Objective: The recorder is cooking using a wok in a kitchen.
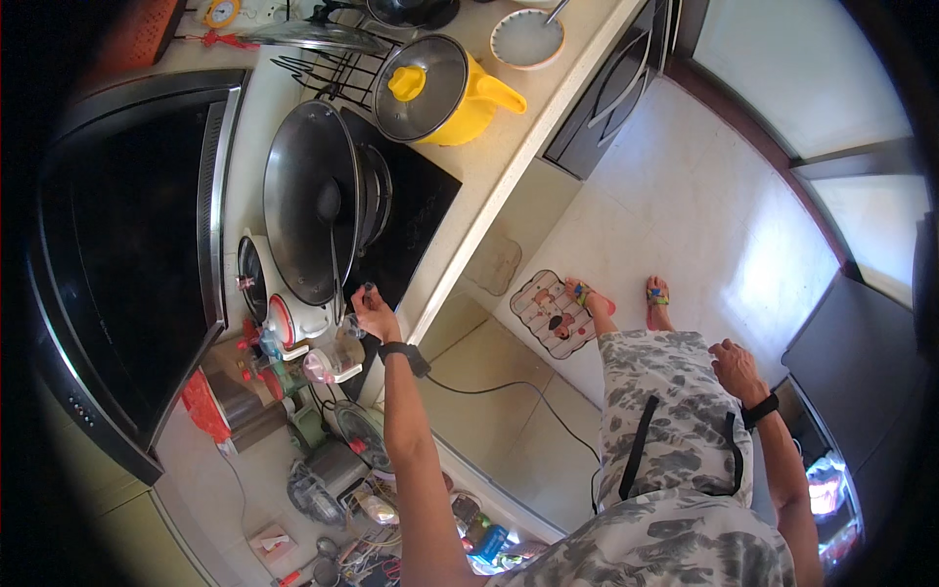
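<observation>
My left hand [377, 314] is at the front of the black glass cooktop [425, 213], thumb and fingers pinched on a small dark stove knob [369, 288]. Just beyond it, a large steel wok [304, 198] sits over the burner, with a ladle [334, 257] resting inside and its handle sticking out towards my hand. Clear jars with white handles, one a plastic jar [337, 359], stand beside my wrist. My right hand [736, 373] hangs by my thigh, fingers loosely bent and holding nothing.
A yellow pot [462, 110] with a glass lid stands beside the wok; its handle points to the counter edge. Nearby is a bowl [528, 40] of whitish liquid with a spoon. A black range hood [132, 257] looms left. A black cable [513, 383] runs from my left wrist.
</observation>
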### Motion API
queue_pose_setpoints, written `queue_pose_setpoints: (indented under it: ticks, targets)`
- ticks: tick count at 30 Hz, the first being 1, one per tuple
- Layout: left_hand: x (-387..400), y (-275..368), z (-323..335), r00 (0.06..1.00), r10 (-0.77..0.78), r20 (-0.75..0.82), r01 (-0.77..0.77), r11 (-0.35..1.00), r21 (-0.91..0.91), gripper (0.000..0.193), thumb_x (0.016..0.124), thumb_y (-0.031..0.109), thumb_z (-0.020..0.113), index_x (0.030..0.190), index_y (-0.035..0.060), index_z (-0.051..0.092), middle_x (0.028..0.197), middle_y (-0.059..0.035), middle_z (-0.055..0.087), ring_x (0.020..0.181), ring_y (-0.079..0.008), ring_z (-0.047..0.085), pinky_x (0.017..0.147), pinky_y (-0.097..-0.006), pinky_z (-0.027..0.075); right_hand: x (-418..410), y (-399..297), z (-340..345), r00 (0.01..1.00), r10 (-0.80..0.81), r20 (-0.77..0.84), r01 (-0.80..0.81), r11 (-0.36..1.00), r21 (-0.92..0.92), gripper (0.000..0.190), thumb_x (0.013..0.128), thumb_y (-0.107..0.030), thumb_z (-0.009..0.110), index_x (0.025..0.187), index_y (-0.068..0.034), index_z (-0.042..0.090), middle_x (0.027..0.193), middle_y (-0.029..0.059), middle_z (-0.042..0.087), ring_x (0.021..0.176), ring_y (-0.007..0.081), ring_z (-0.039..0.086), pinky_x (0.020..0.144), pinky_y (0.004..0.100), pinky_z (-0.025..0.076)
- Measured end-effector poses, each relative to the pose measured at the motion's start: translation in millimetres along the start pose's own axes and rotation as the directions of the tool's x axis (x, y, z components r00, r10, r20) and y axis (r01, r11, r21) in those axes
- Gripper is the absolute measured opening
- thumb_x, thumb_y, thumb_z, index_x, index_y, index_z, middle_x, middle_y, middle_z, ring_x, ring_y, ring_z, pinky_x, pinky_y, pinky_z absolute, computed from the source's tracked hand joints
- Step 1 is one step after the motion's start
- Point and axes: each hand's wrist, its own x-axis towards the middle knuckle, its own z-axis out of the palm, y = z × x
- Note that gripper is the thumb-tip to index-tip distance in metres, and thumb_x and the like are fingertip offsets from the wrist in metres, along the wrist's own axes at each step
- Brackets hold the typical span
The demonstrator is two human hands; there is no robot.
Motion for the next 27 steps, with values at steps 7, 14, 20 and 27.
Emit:
queue_pose_setpoints:
  ticks: [7,14,20,27]
  targets:
    - [0,2,-1,1.000,-0.005,0.018,0.003,0.997,0.082,0.017,0.077,0.007,0.062,0.092,0.0032,0.054,0.083,-0.0124,0.062,0.076,-0.0211,0.062,0.064,-0.0293,0.050,3,2,3,1.000,0.015,0.008,-0.015,1.000,-0.002,0.019,0.073,-0.008,0.056,0.092,-0.005,0.057,0.089,0.0141,0.055,0.084,0.0310,0.054,0.074,0.0396,0.044]
    - [-1,6,3,0.999,-0.003,0.044,-0.001,0.996,0.091,0.018,0.077,0.007,0.062,0.092,0.0029,0.053,0.083,-0.0136,0.061,0.075,-0.0216,0.062,0.064,-0.0298,0.051,7,0,6,0.999,0.020,0.032,-0.021,0.999,0.031,0.021,0.074,-0.007,0.055,0.094,-0.004,0.056,0.090,0.0138,0.055,0.086,0.0312,0.053,0.075,0.0390,0.043]
    - [-1,2,2,0.999,0.041,0.032,-0.043,0.997,0.067,0.018,0.078,0.009,0.062,0.092,0.0020,0.054,0.084,-0.0143,0.062,0.076,-0.0229,0.062,0.063,-0.0305,0.051,7,-2,9,0.999,0.013,0.047,-0.015,1.000,0.028,0.020,0.074,-0.006,0.055,0.094,-0.004,0.056,0.089,0.0142,0.054,0.085,0.0312,0.053,0.075,0.0387,0.043]
    - [-2,-1,2,0.999,0.034,0.037,-0.036,0.998,0.058,0.018,0.078,0.007,0.061,0.093,0.0017,0.053,0.087,-0.0147,0.061,0.077,-0.0233,0.061,0.064,-0.0309,0.051,9,-6,5,0.998,0.026,0.062,-0.027,0.999,0.026,0.021,0.074,-0.006,0.054,0.095,-0.004,0.056,0.089,0.0142,0.054,0.085,0.0314,0.053,0.074,0.0391,0.043]
